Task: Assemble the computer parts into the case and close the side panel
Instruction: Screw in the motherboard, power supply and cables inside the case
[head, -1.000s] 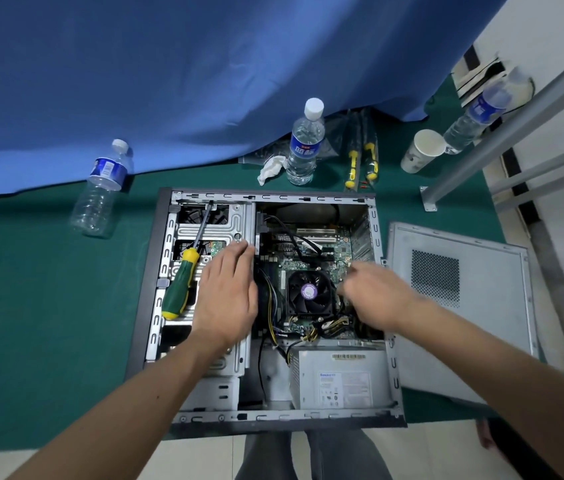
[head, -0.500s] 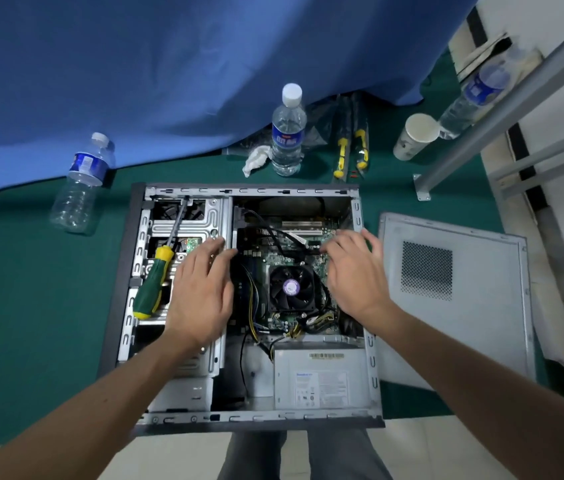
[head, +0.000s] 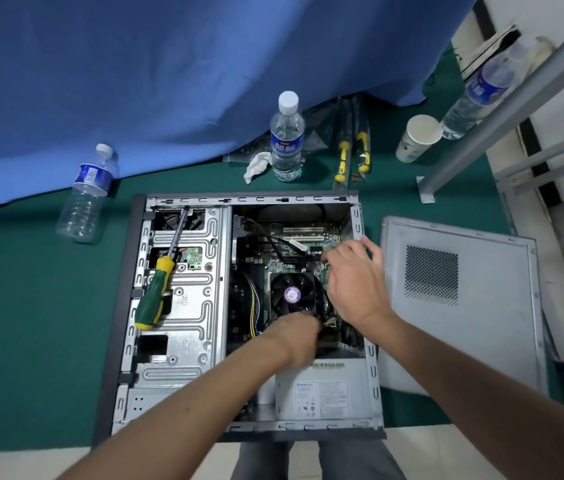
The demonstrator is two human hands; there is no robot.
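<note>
The open computer case lies flat on the green mat. Inside it are the motherboard, a black CPU fan and the grey power supply. My left hand is blurred and reaches down among the cables just below the fan, with its fingers hidden. My right hand lies over the board's right side, fingertips down at a dark strip near the case's right wall. The grey side panel lies to the right of the case. A green and yellow screwdriver rests on the drive cage.
Three water bottles sit around the case: one behind it, one at the left and one at the far right. A paper cup, yellow-handled tools and a crumpled tissue lie at the back. A metal frame stands at the right.
My left hand left the drive cage and moved right and down to the cables below the fan. My right hand stayed over the board's right side, shifting slightly.
</note>
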